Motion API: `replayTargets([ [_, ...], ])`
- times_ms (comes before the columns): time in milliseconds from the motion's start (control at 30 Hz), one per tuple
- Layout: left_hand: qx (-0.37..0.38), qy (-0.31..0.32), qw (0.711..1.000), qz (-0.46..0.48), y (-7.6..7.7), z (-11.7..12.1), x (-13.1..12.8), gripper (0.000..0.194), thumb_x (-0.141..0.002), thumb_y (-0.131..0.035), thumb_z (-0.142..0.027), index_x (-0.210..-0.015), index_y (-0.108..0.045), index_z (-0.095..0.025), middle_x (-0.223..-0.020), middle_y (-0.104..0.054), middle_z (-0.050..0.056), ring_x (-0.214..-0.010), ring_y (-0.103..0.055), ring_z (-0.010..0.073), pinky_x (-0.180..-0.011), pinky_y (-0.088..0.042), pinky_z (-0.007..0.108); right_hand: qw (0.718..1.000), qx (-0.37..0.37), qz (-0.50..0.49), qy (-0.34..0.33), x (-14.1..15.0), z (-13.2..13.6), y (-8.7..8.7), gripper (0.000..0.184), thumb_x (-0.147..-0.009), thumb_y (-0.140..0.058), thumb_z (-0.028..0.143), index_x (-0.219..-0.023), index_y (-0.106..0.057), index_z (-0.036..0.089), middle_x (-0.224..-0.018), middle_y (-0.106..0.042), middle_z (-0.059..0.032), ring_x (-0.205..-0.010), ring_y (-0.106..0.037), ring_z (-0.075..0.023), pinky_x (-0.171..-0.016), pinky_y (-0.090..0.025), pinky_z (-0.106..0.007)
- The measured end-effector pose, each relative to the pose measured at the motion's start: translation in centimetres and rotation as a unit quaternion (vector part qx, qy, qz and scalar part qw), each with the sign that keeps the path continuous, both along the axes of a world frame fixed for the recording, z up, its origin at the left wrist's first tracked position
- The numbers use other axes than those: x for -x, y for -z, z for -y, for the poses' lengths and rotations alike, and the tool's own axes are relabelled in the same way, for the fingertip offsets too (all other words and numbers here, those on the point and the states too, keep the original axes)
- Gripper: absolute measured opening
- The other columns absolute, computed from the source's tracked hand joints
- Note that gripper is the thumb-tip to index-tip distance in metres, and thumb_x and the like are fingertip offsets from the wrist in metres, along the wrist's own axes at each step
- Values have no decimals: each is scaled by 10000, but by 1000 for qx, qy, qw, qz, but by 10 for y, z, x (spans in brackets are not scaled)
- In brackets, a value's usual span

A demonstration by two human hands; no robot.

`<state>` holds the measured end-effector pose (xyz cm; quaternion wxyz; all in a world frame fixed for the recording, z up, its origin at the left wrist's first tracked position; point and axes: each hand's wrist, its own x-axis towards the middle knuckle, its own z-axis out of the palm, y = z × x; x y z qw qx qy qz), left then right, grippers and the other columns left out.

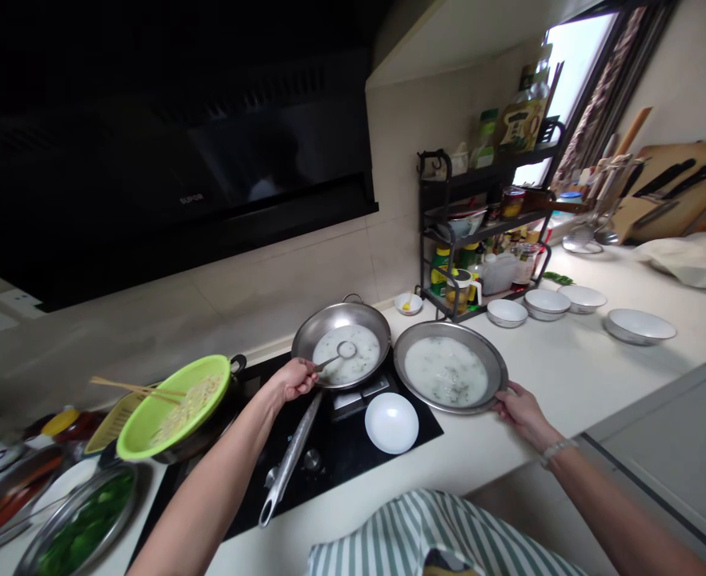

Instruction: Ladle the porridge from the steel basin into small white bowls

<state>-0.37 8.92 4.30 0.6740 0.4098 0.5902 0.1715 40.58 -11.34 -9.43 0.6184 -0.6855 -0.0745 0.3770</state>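
Observation:
My left hand (298,378) is closed around the handle of a ladle (346,350), whose bowl dips into white, milky soup in a steel wok (305,340) on the stove. The wok's long handle (290,460) points toward me. To the right, my right hand (522,410) grips the rim of a wide metal basin (401,376) holding similar white soup with bits of green. This basin sits beside the wok, at the stove's right edge. A small white bowl (391,422) rests on the stove in front of both.
At left, a green colander (130,428) holds noodles and chopsticks, near a metal bowl of green vegetables (89,520). Right of the stove stand a spice rack (485,180), several white bowls (639,326) and a knife board (689,184). A black range hood (173,144) hangs above.

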Motion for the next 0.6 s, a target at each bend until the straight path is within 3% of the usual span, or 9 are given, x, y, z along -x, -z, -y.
replayTargets([
  [333,46,8,996,80,-18,7,-7,105,-853,-492,-49,-844,-450,-145,-541,-436,-58,-319,-296,-4,-313,-95,85,1000,-7,0,5,0,0,0,405,-674,-571,-2,-1059,-571,124,-467,-577,33,-329,-500,-108,-284,-329,-162],
  [600,29,63,992,107,-45,29,-34,180,-794,-484,8,-923,-523,-112,-555,-442,-56,-332,-259,-11,-322,-102,88,1000,-7,1,5,1,-1,1,414,-651,-599,-3,-1044,-578,124,-460,-574,36,-325,-496,-108,-282,-323,-163],
])
